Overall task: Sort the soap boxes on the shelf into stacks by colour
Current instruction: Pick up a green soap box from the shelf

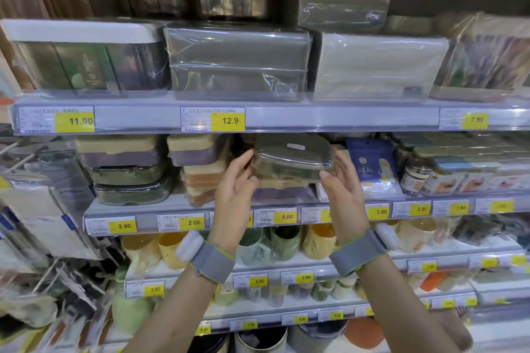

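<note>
A green soap box (292, 159) wrapped in clear film is held between my left hand (233, 189) and my right hand (342, 189), just above a low pile (282, 185) on the middle shelf (172, 205). The left end of that shelf holds a stack: a purple box with a cream lid (119, 152) on top of two green boxes (130, 185). Beside it stands a second stack, a purple box with a cream lid (195, 149) over orange boxes (200, 180).
Larger wrapped storage boxes (238, 60) fill the shelf above. Jars (413, 173) and a blue packet (372, 163) stand right of the soap boxes. Cups (284, 241) line the shelf below. Hanging packets (37, 209) crowd the left side.
</note>
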Demonstrator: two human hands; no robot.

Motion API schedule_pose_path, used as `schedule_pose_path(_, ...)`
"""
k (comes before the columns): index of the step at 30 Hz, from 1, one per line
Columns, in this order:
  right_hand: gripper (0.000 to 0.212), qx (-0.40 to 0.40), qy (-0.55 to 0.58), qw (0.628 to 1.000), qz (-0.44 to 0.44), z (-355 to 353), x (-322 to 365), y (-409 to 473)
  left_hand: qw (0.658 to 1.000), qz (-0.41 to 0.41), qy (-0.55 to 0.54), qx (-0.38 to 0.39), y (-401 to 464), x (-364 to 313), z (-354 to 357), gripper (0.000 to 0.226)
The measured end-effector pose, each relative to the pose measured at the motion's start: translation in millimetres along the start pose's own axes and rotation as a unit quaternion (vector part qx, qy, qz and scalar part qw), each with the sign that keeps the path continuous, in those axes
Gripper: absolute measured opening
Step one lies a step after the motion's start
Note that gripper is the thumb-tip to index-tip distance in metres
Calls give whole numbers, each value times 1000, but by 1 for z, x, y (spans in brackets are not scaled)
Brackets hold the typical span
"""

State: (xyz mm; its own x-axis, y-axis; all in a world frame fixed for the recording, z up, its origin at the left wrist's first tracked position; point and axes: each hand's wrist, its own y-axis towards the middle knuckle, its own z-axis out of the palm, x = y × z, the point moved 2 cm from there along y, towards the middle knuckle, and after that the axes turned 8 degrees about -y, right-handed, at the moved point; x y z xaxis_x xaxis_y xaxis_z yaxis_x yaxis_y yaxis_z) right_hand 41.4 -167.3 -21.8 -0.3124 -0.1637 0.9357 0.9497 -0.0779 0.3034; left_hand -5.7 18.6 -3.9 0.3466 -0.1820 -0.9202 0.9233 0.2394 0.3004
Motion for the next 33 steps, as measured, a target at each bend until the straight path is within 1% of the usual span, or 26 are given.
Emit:
schedule_pose_path(4, 47, 13, -12, 1000, -1, -4, -5, -14, 1000, -6, 14, -24, -8, 4, -13, 36)
schedule_pose_path(8, 47, 17, 22, 1000, 3, 2, -1, -29, 999, -5, -15, -44, -18, 5, -19, 37)
schedule_pose_path(11, 41, 11, 52, 999, 2, 4, 0, -41, 997, -7, -52, -56, -27, 2, -20, 36)
schedule_pose_path(15, 27, -12, 53, 998, 11, 4, -5, -55, 990, -51, -111, -68, -37, 6, -21, 33)
schedule_pose_path(18, 19, -23, 79, 996, 25, 0, -8, -63, 986, -84, -134, -60, -44, 13, -20, 32)
schedule_pose_path(19, 19, -23, 78, 996, 28, 1, -8, -63, 986, -83, -134, -54, -44, 12, -20, 33)
schedule_pose_path(22, 19, -32, 65, 997, 35, 2, -15, -69, 985, -111, -133, -15, -47, 19, -18, 50)
schedule_pose_path(23, 19, -35, 62, 997, 38, 4, -16, -69, 983, -122, -135, -5, -48, 21, -20, 51)
schedule_pose_path(25, 14, -45, 50, 997, 45, 4, -21, -69, 977, -152, -149, -2, -49, 25, -21, 46)
schedule_pose_path(28, 12, -55, 11, 997, 49, 3, -27, -68, 968, -189, -167, 6, -51, 31, -26, 45)
schedule_pose_path(31, 18, -97, -41, 993, 61, -3, -34, -57, 960, -208, -184, 24, -50, 37, -30, 41)
schedule_pose_path(33, 22, -122, -65, 989, 60, -13, -32, -41, 939, -244, -239, 30, -51, 42, -33, 43)
